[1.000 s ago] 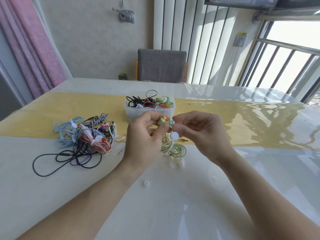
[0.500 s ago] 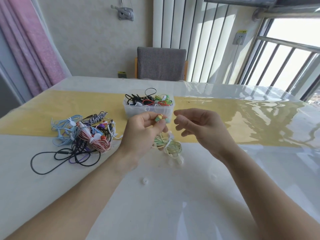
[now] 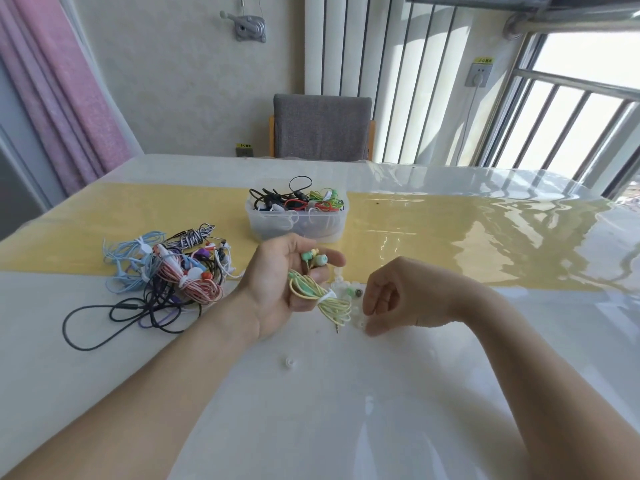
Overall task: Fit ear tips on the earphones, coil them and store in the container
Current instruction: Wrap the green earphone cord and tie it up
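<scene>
Left hand (image 3: 277, 285) palm up, fingers curled round yellow-green earphones (image 3: 317, 289); buds at fingertips, coiled cord w/ white tie hanging off palm, plug just above table (image 3: 346, 410); right hand (image 3: 398, 299) lowered to table, thumb & fingers pinched on a clear ear tip (image 3: 360, 323) among other tips; another tip (image 3: 287, 362) lies apart, nearer the person; container (image 3: 298, 226) of earphones behind hands; tangled pile of earphones (image 3: 166, 275) to the left.

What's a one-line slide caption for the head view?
Left hand holds coiled yellow-green earphones while right hand reaches for a clear ear tip on the table.
</scene>
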The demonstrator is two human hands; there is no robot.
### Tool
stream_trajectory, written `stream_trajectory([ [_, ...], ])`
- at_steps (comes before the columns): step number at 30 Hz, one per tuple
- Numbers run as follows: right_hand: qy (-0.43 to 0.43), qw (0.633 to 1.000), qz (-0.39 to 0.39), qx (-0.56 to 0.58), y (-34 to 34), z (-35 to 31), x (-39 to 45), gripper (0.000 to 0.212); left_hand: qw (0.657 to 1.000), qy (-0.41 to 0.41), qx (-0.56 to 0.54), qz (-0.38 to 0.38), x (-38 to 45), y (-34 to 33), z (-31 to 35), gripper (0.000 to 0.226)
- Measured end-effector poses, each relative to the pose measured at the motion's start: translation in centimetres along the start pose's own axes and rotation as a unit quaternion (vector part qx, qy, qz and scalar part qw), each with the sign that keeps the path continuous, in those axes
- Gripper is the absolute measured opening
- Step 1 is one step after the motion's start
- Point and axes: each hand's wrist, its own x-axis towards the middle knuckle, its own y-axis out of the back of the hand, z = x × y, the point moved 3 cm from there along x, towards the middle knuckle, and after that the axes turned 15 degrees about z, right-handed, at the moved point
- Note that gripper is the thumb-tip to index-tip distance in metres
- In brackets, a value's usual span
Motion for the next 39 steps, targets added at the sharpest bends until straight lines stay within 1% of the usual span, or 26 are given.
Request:
stream_trajectory([
  [3, 0.013, 1.0, 0.004, 0.006, -0.2, 0.0, 0.1, 0.016, 0.998, -0.012, 0.064, -0.011, -0.2, -0.2, 0.0, 0.043],
  [6, 0.027, 0.999, 0.015, 0.017, -0.2, 0.0, 0.2, 0.011, 0.989, -0.062, 0.132, 0.007, -0.3, -0.1, 0.0, 0.032],
  [8, 0.038, 0.999, 0.025, 0.014, -0.2, 0.1, 0.3, 0.009, 0.986, -0.093, 0.141, 0.001, -0.5, -0.3, -0.1, 0.025],
  [10, 0.039, 0.998, 0.036, 0.019, 0.3, 0.1, 0.2, 0.01, 0.986, -0.109, 0.128, -0.02, -0.6, -0.5, -0.1, 0.031],
  [12, 0.034, 0.996, 0.066, 0.058, 1.2, 0.3, 0.1, 0.011, 0.984, -0.123, 0.121, -0.04, -0.8, -0.7, -0.1, 0.033],
  [13, 0.031, 0.991, 0.089, 0.095, 1.8, 0.4, 0.1, 0.011, 0.982, -0.133, 0.125, -0.045, -0.8, -0.7, -0.1, 0.031],
  [15, 0.031, 0.97, 0.13, 0.202, 2.8, 0.3, 0.0, 0.01, 0.978, -0.153, 0.136, -0.041, -0.7, -0.5, -0.1, 0.03],
  [18, 0.046, 0.919, 0.146, 0.363, 3.2, -0.4, -0.4, 0.01, 0.973, -0.183, 0.138, -0.016, -0.7, -0.5, 0.1, 0.034],
  [20, 0.063, 0.897, 0.159, 0.409, 3.0, -1.0, -0.4, 0.011, 0.972, -0.197, 0.132, -0.005, -0.9, -0.7, 0.4, 0.032],
  [24, 0.084, 0.873, 0.199, 0.437, 2.3, -1.5, -0.1, 0.011, 0.982, -0.163, 0.095, 0.01, -1.1, -0.8, 0.5, 0.03],
  [26, 0.09, 0.869, 0.197, 0.446, 2.0, -1.8, 0.0, 0.008, 0.983, -0.159, 0.091, 0.019, -1.0, -0.8, 0.5, 0.03],
  [29, 0.096, 0.864, 0.185, 0.458, 1.6, -2.2, -0.1, 0.008, 0.984, -0.157, 0.076, 0.021, -1.1, -0.8, 0.4, 0.018],
  [32, 0.108, 0.866, 0.172, 0.457, 1.2, -2.5, 0.0, 0.014, 0.984, -0.167, 0.064, 0.016, -1.2, -0.9, 0.5, 0.026],
  [34, 0.112, 0.86, 0.161, 0.472, 1.0, -2.5, 0.0, 0.018, 0.983, -0.175, 0.052, 0.015, -1.4, -1.0, 0.6, 0.03],
  [38, 0.083, 0.837, 0.164, 0.515, 1.0, -2.6, 0.1, 0.03, 0.981, -0.19, 0.041, 0.005, -1.5, -1.0, 0.8, 0.027],
  [39, 0.073, 0.833, 0.161, 0.525, 1.0, -2.6, 0.1, 0.03, 0.98, -0.194, 0.04, 0.002, -1.6, -0.9, 0.8, 0.026],
])
